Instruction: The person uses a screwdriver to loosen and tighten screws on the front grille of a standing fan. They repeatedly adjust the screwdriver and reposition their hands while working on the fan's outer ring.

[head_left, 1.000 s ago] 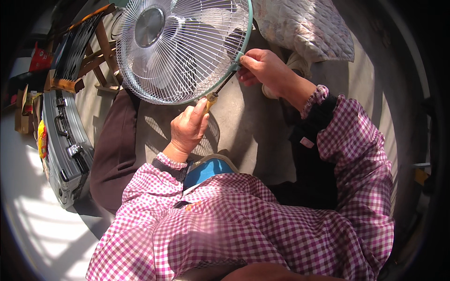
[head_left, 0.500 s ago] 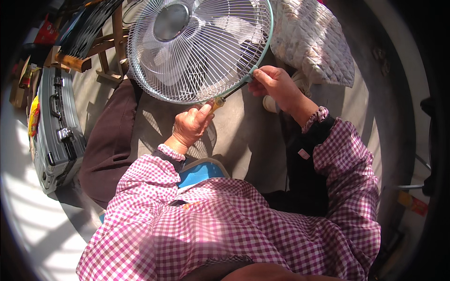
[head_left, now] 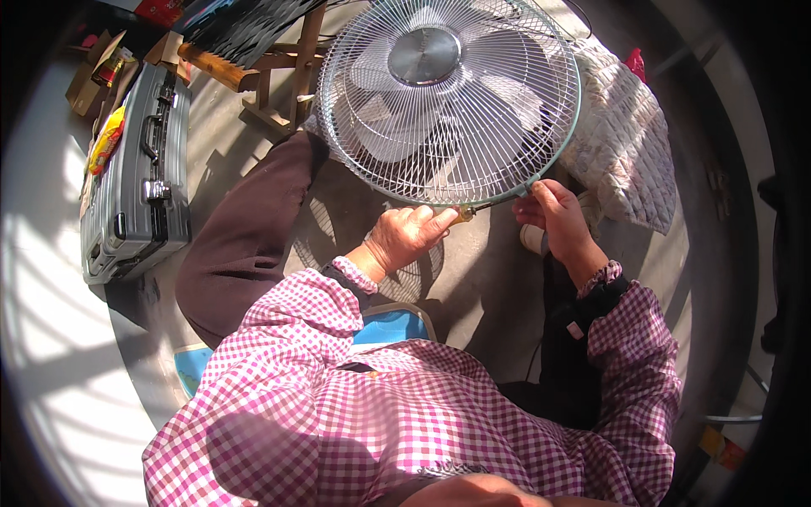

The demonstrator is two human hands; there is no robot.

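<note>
An electric fan (head_left: 448, 110) with a round wire guard, pale blades and a grey hub cap stands in front of me. My left hand (head_left: 407, 238) is closed around the yellowish handle of a screwdriver (head_left: 462, 215). Its dark shaft runs to the right along the lower edge of the guard. At the end of that shaft, my right hand (head_left: 557, 211) pinches the pale green rim of the guard between thumb and fingers. Whether the right fingers also touch the screwdriver's tip is hidden.
A silver hard case (head_left: 144, 182) lies to the left, with a yellow packet (head_left: 107, 139) on it. Behind the fan are a wooden-framed folding seat (head_left: 221, 68) and a quilted cloth (head_left: 621, 127). A blue-topped seat (head_left: 393, 326) is under me.
My view has shifted, so the fan and both hands appear farther right and lower. The left hand keeps its grip on the screwdriver, whose shaft now lies flatter. The right hand stays at the rim.
</note>
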